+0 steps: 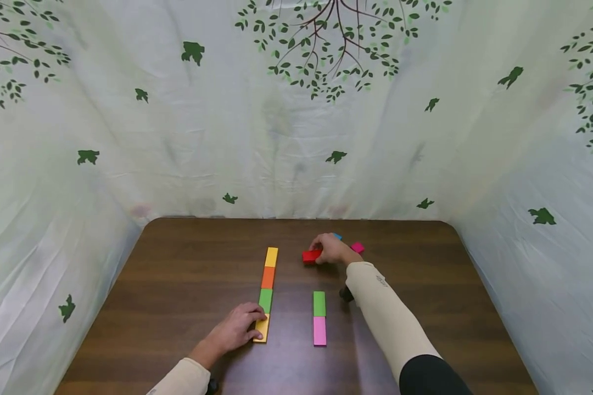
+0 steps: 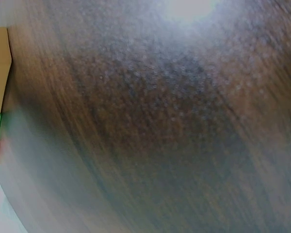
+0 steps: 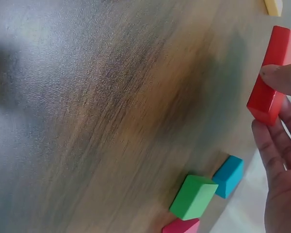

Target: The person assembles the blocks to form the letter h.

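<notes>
Near the far edge of the desk [image 1: 178, 274], a red block [image 1: 311, 257] is clamped between the thumb and fingers of the right hand [image 1: 332, 249]. A blue block [image 1: 337, 236] is partly hidden behind that hand; a loose green block [image 3: 194, 196] is seen between it and a magenta block [image 1: 358, 247] only from the right wrist. The near yellow block [image 1: 264, 328] is touched by the left hand [image 1: 237, 329], thumb and forefinger apart — whether it is pinched cannot be told. Beyond it, green [image 1: 266, 300], orange [image 1: 268, 277] and far yellow blocks [image 1: 272, 257] are lined up towards the far edge. Between that row and the right edge, a green [image 1: 319, 303] and pink pair [image 1: 319, 331] is set end to end. Behind the far edge, leaf-printed cloth [image 1: 286, 137] is hung.
</notes>
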`<state>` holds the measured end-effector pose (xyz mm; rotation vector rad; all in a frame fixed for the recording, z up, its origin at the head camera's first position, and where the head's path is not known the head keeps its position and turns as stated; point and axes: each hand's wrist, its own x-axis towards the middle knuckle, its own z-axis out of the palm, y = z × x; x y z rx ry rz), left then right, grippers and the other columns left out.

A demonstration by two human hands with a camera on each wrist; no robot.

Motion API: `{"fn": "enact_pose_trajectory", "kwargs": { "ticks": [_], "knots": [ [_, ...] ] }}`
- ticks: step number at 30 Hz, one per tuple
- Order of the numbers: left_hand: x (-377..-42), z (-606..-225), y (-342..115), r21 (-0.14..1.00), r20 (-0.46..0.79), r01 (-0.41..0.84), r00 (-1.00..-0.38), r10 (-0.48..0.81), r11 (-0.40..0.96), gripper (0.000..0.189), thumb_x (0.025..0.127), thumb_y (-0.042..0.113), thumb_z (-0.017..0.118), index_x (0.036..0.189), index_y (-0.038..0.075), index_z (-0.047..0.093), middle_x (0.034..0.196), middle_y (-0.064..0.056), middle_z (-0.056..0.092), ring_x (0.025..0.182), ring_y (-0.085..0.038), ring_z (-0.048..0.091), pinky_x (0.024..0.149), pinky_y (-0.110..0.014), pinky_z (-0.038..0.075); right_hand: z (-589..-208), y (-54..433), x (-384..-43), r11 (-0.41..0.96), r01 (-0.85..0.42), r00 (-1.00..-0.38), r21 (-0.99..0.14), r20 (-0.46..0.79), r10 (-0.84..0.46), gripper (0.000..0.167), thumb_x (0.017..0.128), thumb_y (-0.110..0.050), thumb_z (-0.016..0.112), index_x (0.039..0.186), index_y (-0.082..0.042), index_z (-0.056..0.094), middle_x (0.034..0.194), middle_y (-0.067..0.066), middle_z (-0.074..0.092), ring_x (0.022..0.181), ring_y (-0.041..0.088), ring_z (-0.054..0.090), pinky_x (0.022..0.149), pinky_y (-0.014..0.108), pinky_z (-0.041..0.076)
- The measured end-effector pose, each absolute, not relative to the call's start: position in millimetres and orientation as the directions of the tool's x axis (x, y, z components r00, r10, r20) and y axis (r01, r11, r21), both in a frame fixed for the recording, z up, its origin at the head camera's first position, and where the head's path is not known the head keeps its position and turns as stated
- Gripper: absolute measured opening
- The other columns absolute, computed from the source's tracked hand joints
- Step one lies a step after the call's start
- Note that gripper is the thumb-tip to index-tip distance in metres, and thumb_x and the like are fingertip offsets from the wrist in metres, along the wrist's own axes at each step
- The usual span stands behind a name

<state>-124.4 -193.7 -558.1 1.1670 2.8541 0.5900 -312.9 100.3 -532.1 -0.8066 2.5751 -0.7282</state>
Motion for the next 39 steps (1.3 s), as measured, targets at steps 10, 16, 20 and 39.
{"fn": "enact_pose_trajectory", "kwargs": {
  "ticks": [10, 16, 20, 39],
  "knots": [
    [-125.1, -559.5, -194.7, 0.329, 0.187, 0.694, -0.712, 0.677, 0.64, 0.03, 0.072, 0.022, 0.083, 0.092, 0.003, 0.071, 0.096, -0.002, 0.06, 0.091, -0.02, 0.058, 0.08, -0.036, 0.05, -527.9, 97.2, -297.2, 0.684, -0.416, -0.78, -0.599, -0.152, -0.608, 0.029, 0.073, -0.004, 0.079, 0.101, -0.002, 0.069, 0.095, 0.005, 0.066, 0.087, 0.018, 0.059, 0.076, 0.026, 0.05],
    [-126.4, -561.8, -195.3, 0.302, 0.218, 0.717, -0.693, 0.687, 0.628, 0.032, 0.071, 0.024, 0.084, 0.091, 0.003, 0.071, 0.094, -0.001, 0.06, 0.088, -0.019, 0.058, 0.08, -0.036, 0.05, -530.9, 94.3, -287.0, 0.675, -0.396, -0.789, -0.622, -0.146, -0.597, 0.028, 0.072, -0.005, 0.081, 0.098, -0.004, 0.07, 0.092, 0.003, 0.065, 0.084, 0.016, 0.057, 0.074, 0.026, 0.049],
    [-126.2, -561.3, -194.3, 0.322, 0.176, 0.697, -0.709, 0.683, 0.641, 0.032, 0.073, 0.025, 0.083, 0.093, 0.003, 0.071, 0.095, -0.002, 0.061, 0.09, -0.019, 0.058, 0.082, -0.037, 0.05, -533.1, 92.1, -280.3, 0.672, -0.38, -0.804, -0.636, -0.133, -0.58, 0.029, 0.07, -0.006, 0.083, 0.096, -0.005, 0.071, 0.09, 0.002, 0.065, 0.081, 0.014, 0.057, 0.073, 0.025, 0.049],
    [-126.1, -560.6, -194.6, 0.333, 0.178, 0.698, -0.706, 0.685, 0.634, 0.032, 0.074, 0.026, 0.082, 0.093, 0.003, 0.071, 0.095, -0.002, 0.061, 0.09, -0.019, 0.058, 0.081, -0.035, 0.05, -536.8, 59.5, -263.1, 0.709, -0.397, -0.778, -0.583, -0.196, -0.597, 0.025, 0.069, -0.009, 0.084, 0.091, -0.01, 0.072, 0.081, -0.005, 0.063, 0.076, 0.009, 0.052, 0.069, 0.021, 0.045]
  ]
}}
